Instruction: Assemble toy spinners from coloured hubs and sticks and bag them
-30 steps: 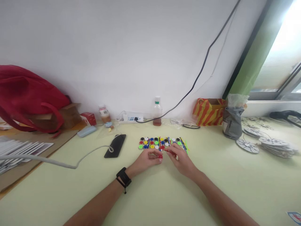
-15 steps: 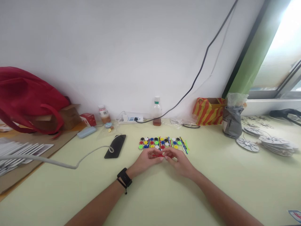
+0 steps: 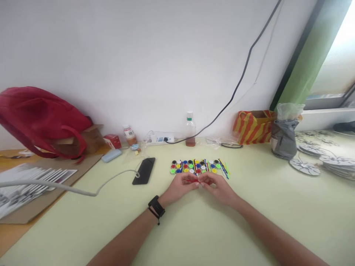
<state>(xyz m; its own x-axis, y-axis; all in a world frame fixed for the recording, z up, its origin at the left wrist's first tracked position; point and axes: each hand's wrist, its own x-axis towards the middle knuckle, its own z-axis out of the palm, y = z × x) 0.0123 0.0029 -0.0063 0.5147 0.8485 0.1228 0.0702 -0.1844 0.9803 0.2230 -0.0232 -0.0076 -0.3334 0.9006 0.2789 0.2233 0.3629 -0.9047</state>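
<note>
Both hands meet at the middle of the table, fingertips close together. My left hand (image 3: 183, 186) is closed on a small thin red piece (image 3: 193, 180), mostly covered by the fingers, so its kind is not clear. My right hand (image 3: 217, 188) pinches at the right end of the same red piece. Just beyond the fingers lie rows of small round button-like discs (image 3: 178, 166) in black, white, red, yellow, green and blue. Between the discs and at their right end lie thin coloured sticks or strips (image 3: 223, 169).
A black phone (image 3: 144, 171) with a grey cable lies to the left. Along the wall stand a bottle (image 3: 190, 133), a power strip (image 3: 159, 139) and a striped bag (image 3: 253, 127). At right are a grey bag (image 3: 284, 138) and flat grey discs (image 3: 304, 167); a red backpack (image 3: 41, 114) is far left.
The view has turned slightly left, so everything sits farther right in the picture. Both hands keep nearly the same pose around the red piece.
</note>
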